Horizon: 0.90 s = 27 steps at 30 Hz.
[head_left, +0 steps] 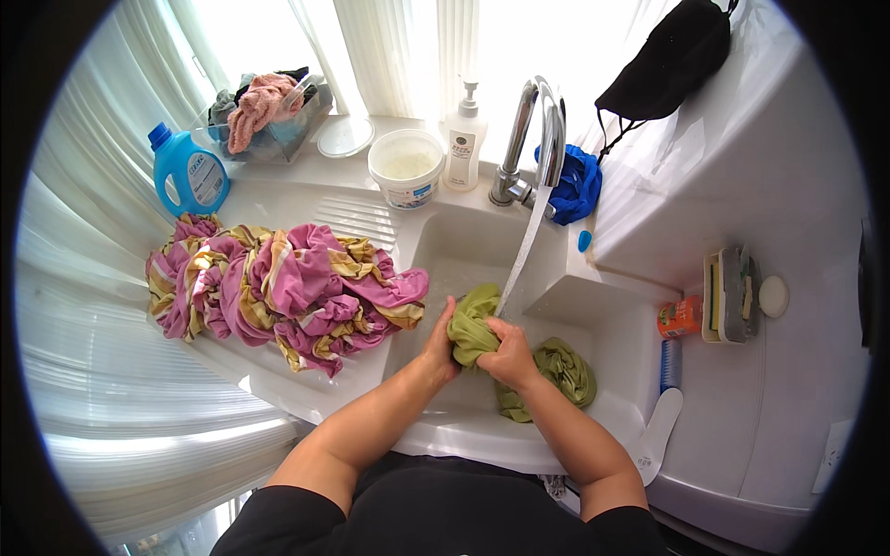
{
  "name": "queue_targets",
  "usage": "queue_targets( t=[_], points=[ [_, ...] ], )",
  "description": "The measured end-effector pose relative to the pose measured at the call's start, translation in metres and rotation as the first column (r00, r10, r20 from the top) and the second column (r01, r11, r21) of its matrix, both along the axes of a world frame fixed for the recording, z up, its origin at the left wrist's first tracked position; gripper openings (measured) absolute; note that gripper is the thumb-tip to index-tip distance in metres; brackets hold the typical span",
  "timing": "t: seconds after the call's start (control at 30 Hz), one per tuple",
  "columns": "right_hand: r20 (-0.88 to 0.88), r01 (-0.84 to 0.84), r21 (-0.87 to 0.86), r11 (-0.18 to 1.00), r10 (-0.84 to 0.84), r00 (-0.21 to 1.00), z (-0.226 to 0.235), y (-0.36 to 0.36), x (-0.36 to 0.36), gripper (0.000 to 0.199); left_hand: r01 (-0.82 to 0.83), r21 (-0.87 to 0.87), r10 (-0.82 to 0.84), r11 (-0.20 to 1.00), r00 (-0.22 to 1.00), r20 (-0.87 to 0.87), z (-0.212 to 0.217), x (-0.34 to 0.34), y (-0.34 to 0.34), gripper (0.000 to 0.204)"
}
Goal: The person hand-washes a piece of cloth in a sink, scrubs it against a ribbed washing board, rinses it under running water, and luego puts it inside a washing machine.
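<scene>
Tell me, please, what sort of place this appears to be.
Probably a laundry area, perhaps in a home: a white sink with its tap running and green cloth lying in it, pink-and-yellow fabric heaped alongside, and a blue bottle that looks like detergent.

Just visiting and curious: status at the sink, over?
Left hand and right hand holding green cloth at water stream. Tap running. More green fabric bunched in sink. Nothing visibly blocking hands.
</scene>
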State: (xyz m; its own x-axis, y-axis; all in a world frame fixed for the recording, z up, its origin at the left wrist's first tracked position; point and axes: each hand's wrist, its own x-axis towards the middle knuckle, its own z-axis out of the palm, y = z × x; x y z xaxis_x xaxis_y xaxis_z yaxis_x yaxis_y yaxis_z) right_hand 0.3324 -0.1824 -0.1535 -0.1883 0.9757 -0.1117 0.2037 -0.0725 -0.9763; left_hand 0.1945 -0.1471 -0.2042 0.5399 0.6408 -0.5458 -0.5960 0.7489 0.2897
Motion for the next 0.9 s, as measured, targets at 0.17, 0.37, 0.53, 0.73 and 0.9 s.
queue_targets(
  t=[0.17, 0.37, 0.53, 0.73, 0.9],
  points=[
    [-0.445, -0.030, -0.206, 0.978, -0.067, 0.893, -0.010, 0.012, 0.035, 0.056, 0.007, -0.139, -0.005, 0.990, 1.000, 0.011, -0.009, 0.013, 0.000, 0.036],
    [0.137, 0.231, 0.390, 0.891, -0.304, 0.943, -0.021, 0.000, 0.020, 0.046, -0.179, -0.054, 0.181, 0.982, 0.983, 0.041, 0.024, 0.031, -0.010, 0.038],
    [0.260, 0.291, 0.496, 0.818, -0.460, 0.849, -0.022, 0.003, -0.012, 0.036, -0.246, -0.077, 0.243, 0.966, 0.969, -0.048, 0.008, 0.041, -0.012, 0.034],
    [0.282, 0.253, 0.660, 0.708, -0.545, 0.790, -0.037, 0.010, -0.022, 0.024, -0.220, -0.102, 0.225, 0.970, 0.974, 0.037, 0.049, 0.027, 0.001, 0.034],
    [0.325, 0.352, 0.419, 0.837, -0.500, 0.802, -0.056, 0.014, -0.015, 0.024, -0.144, 0.104, 0.111, 0.984, 0.955, 0.274, -0.040, 0.025, 0.004, 0.034]
  ],
)
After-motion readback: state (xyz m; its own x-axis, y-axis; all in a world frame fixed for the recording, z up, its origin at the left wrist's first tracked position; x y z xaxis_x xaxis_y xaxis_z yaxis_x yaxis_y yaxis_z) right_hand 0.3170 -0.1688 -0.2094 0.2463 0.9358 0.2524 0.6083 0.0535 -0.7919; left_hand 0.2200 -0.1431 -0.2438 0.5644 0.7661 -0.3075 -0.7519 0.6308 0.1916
